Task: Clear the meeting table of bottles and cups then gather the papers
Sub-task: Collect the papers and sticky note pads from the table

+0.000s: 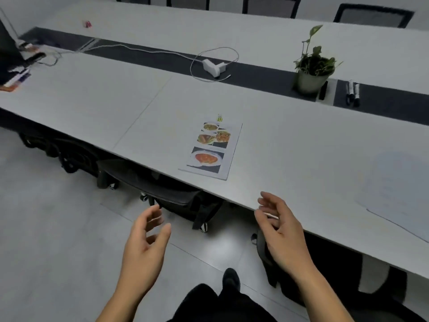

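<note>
A printed paper with food photos (210, 150) lies flat near the front edge of the long grey meeting table (116, 108). A pale, blurred sheet of paper (397, 191) lies on the table at the right. My left hand (145, 242) hovers empty over the floor, short of the table edge, fingers loosely spread. At the table's front edge, below the photo paper, my right hand (282, 231) is also empty with relaxed fingers. No bottles or cups show in this view.
A potted plant (312, 70) stands on the dark centre strip, with markers (352, 91) to its right. A white charger and cable (214, 67) lie mid-strip. Papers and cables (16, 77) sit far left. Black chairs (171, 194) are tucked under the table.
</note>
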Motion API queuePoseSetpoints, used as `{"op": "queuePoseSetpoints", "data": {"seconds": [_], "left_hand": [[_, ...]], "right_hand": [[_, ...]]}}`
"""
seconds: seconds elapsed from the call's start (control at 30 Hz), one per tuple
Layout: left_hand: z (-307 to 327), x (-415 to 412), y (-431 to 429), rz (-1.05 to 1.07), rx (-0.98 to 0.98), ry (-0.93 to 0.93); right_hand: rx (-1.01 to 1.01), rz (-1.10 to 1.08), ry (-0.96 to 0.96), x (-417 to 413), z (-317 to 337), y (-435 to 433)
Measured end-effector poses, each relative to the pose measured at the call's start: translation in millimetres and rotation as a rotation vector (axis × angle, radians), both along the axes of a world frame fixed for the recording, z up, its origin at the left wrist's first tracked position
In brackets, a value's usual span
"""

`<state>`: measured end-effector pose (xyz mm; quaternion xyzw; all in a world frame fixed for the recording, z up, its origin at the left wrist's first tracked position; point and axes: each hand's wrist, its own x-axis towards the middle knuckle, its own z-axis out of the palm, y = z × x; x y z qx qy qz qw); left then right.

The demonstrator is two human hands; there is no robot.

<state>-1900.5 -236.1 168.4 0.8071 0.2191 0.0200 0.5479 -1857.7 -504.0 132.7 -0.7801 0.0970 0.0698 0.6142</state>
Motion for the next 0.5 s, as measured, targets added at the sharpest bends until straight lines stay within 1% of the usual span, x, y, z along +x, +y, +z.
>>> {"op": "queuePoseSetpoints", "data": {"seconds": [0.07, 0.17, 0.27, 0.37, 0.5], "left_hand": [[6, 38, 13, -0.011, -0.011, 0.002], [-6, 100, 23, -0.063, 0.002, 0.024], [-40, 172, 29, -0.177, 0.01, 0.092], [-79, 241, 32, -0.281, 0.08, 0.209], [-130, 333, 25, -0.315, 0.16, 0.349]], "right_hand": [[-0.021, -0.037, -0.023, 24, 8, 7], [-0.042, -0.132, -0.042, 62, 6, 13], [-0.085, -0.269, -0.002, 91, -4, 21], [-0.121, -0.367, 0.073, 107, -8, 30], [-0.163, -0.487, 0.138, 126, -9, 37]]}}
